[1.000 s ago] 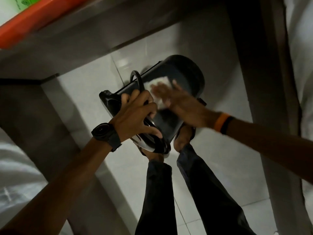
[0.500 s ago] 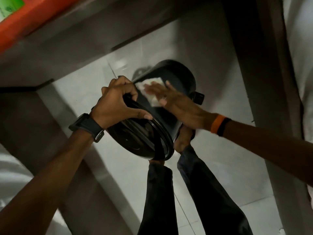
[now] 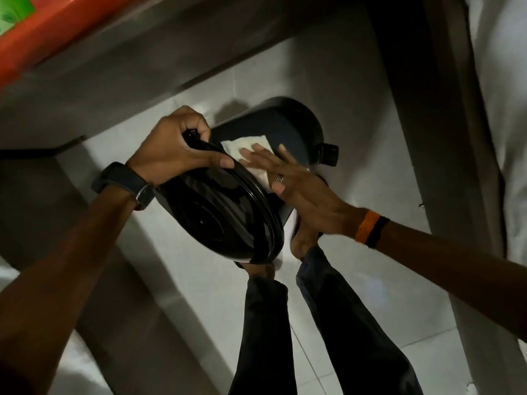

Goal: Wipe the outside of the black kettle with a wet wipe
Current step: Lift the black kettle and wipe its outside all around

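Observation:
I hold the black kettle (image 3: 288, 129) on its side in mid-air, its round glossy base turned toward me. My left hand (image 3: 176, 149) grips the rim of the base at its upper left edge. My right hand (image 3: 288, 178) lies flat with fingers spread on the kettle's side wall, pressing the white wet wipe (image 3: 245, 146) against it. Part of the wipe shows beyond my fingertips; the rest is under my palm.
Below are my legs in dark trousers (image 3: 268, 332) and bare feet on a pale tiled floor (image 3: 356, 280). A grey ledge or table edge (image 3: 142, 67) crosses the top, with an orange surface (image 3: 42, 32) at the upper left. A dark post (image 3: 422, 109) stands at right.
The kettle has been turned in my hands so its base now faces me. My left hand shifted from the handle to the base rim. My right hand keeps the wipe on the side.

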{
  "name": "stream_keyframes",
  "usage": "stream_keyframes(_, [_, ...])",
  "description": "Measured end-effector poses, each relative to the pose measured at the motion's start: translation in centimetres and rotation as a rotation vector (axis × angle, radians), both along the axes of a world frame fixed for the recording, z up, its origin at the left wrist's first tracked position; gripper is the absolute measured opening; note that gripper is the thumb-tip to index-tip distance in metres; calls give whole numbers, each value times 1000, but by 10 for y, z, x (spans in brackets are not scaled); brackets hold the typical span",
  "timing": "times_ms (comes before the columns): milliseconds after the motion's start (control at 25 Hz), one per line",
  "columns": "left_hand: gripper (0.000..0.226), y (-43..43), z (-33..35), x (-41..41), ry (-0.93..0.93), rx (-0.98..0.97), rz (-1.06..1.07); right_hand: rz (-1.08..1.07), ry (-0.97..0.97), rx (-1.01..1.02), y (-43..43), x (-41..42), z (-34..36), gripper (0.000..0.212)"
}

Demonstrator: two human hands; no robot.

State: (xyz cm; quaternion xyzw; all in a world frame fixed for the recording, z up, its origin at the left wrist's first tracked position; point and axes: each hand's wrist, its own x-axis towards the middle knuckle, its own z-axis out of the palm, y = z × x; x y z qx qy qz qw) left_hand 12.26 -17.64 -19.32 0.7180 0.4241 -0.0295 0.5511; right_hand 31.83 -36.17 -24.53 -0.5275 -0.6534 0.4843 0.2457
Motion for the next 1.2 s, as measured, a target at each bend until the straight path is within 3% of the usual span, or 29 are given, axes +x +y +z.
stream_keyframes(80, [51,5,-5,-2,4,62,79,-338,-10,-268,21,17,-17,53])
stream_keyframes(160, [41,-3,-9,0,228,385,178,-689,-47,-644,46,42,-39,56])
stream_keyframes(240, [38,-22,-9,19,337,698,123,-729,-76,-807,67,56,-57,61])
stream_keyframes(320, [32,-42,-10,46,172,794,-90,-635,-52,-863,80,51,-54,65])
stream_keyframes(360, [30,-46,-11,57,112,817,-176,-628,4,-853,82,44,-47,66])
stream_keyframes(440, [32,-40,-11,75,162,801,-210,-710,182,-761,64,29,-19,64])
stream_keyframes(520, [35,-29,-11,78,221,697,-137,-745,369,-710,29,8,9,64])
stream_keyframes(600, [34,-17,-8,71,160,572,-72,-698,451,-654,-4,-6,15,78])
stream_keyframes(680, [32,-7,-4,63,129,451,-34,-757,479,-683,-18,-4,-6,79])
stream_keyframes(800, [27,3,-2,52,223,343,78,-899,316,-809,-14,12,-37,57])
stream_keyframes(840, [28,6,-4,49,259,322,133,-902,292,-755,-14,9,-37,51])
stream_keyframes(1040, [30,32,-20,45,229,80,490,-363,-82,79,-29,-34,-17,55])
stream_keyframes(1120, [28,34,-15,40,110,146,614,-519,41,-34,-13,-21,-23,49])
stream_keyframes(1200, [24,11,-5,35,-82,418,490,-841,188,-304,9,0,-31,49])
